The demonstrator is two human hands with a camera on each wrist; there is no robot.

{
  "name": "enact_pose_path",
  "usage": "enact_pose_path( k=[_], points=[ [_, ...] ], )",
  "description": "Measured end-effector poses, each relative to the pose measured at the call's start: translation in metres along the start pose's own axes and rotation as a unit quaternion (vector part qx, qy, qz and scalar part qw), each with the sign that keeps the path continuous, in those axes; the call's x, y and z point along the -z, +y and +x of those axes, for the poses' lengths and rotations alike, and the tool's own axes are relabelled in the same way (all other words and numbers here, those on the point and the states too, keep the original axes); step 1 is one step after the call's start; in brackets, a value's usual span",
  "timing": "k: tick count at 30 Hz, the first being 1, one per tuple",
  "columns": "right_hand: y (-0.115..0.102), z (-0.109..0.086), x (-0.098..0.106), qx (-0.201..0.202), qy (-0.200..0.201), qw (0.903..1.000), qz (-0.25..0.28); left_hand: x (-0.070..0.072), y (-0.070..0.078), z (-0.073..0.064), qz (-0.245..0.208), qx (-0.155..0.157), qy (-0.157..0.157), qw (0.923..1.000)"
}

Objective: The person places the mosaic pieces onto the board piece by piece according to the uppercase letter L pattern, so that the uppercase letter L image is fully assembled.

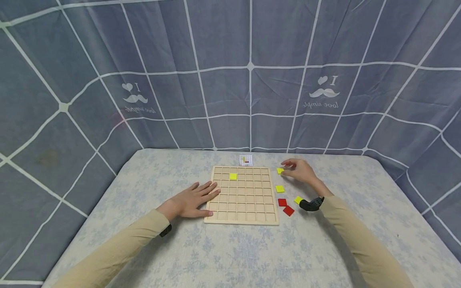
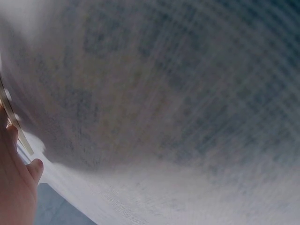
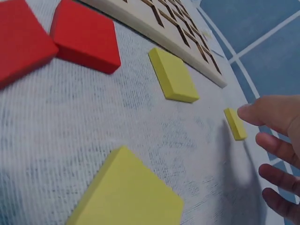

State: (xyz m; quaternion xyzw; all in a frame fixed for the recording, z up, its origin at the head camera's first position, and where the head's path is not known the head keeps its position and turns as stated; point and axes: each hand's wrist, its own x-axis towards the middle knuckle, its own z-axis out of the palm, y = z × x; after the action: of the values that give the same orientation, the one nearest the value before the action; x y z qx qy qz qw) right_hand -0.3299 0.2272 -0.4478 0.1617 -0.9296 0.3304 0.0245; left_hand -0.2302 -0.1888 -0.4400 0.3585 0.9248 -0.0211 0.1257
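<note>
The right hand (image 1: 300, 171) is at the far right of the board, its fingers apart and loosely bent about the far yellow tile (image 1: 280, 171), which lies on the table (image 1: 201, 256); the thumb tip overlaps that tile in the right wrist view, and whether it touches cannot be told. The left hand (image 1: 194, 200) lies with fingers spread over the left edge of the wooden grid board (image 1: 246, 207). One yellow tile (image 1: 233, 176) sits on the board's far left part. Along the board's right side lie the middle yellow tile (image 1: 279, 189), then two red tiles (image 1: 282, 202), close together at their corners, and, farther right, the near yellow tile (image 1: 297, 199), partly hidden by a black wrist device (image 1: 311, 204). A small patterned card (image 1: 246, 160) lies just beyond the board's far edge, before a blue-grey curtain (image 1: 223, 96) with white lines.
</note>
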Motion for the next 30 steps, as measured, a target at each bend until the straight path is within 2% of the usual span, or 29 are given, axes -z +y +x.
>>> enact_pose_path(
  k=[7, 16, 21, 30],
  points=[
    [0.006, -0.002, -0.002, -0.016, -0.013, 0.9997, -0.014, 0.002, 0.001, -0.001, -0.001, -0.003, 0.0, 1.0],
    [0.008, 0.001, -0.004, 0.008, -0.032, 0.9981, -0.052, 0.004, 0.001, -0.001, -0.002, -0.003, 0.002, 1.0],
    [0.008, 0.0, -0.004, -0.002, -0.031, 0.998, -0.055, 0.004, 0.002, -0.001, -0.003, -0.004, 0.003, 1.0],
    [0.012, 0.0, -0.005, 0.01, -0.02, 0.998, -0.059, 0.004, 0.001, -0.002, -0.004, -0.004, -0.001, 1.0]
  ],
)
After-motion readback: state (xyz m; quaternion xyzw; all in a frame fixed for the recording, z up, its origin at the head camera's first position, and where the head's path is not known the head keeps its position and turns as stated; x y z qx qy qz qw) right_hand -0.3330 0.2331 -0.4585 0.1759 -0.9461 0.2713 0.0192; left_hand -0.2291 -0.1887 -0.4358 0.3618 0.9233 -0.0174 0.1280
